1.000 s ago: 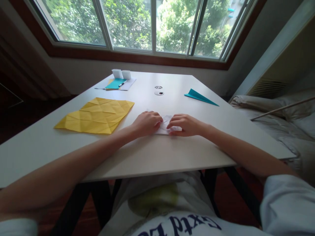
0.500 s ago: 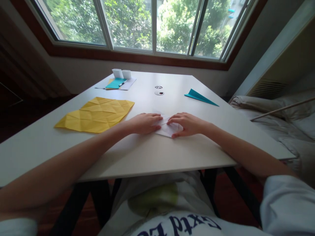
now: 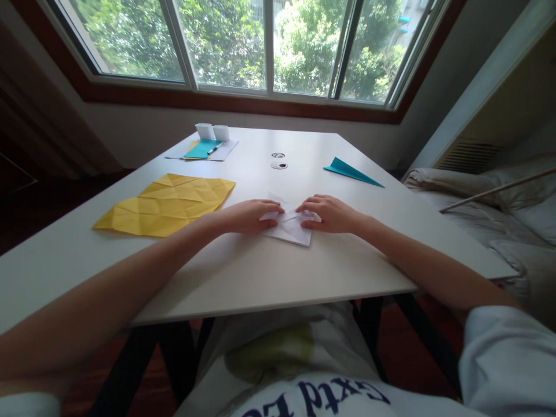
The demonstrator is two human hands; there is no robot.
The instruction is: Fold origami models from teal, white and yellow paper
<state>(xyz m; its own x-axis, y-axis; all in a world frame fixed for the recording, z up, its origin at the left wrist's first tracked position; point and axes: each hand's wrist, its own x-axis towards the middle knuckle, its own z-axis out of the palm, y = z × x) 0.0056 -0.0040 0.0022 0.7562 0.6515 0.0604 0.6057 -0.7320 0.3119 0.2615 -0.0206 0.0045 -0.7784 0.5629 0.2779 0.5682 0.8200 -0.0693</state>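
A small folded white paper (image 3: 292,230) lies flat on the white table (image 3: 278,272) in front of me. My left hand (image 3: 248,214) rests on its left part, fingers pressing the paper near the middle. My right hand (image 3: 329,212) presses the paper's right part, fingertips meeting the left hand's at the centre fold. The near corner of the paper shows below both hands; its far part is partly hidden by my fingers.
A creased yellow sheet (image 3: 167,204) lies to the left. A teal paper plane (image 3: 350,171) sits at the far right. Far left are teal paper with a pen (image 3: 204,149) and two white cups (image 3: 212,131). Two round holes (image 3: 278,160) mark the table. A bed (image 3: 490,214) stands right.
Both hands slid away from me along the white paper, uncovering its near corner. The fingers flattened from a curled pinch to pressing on the fold.
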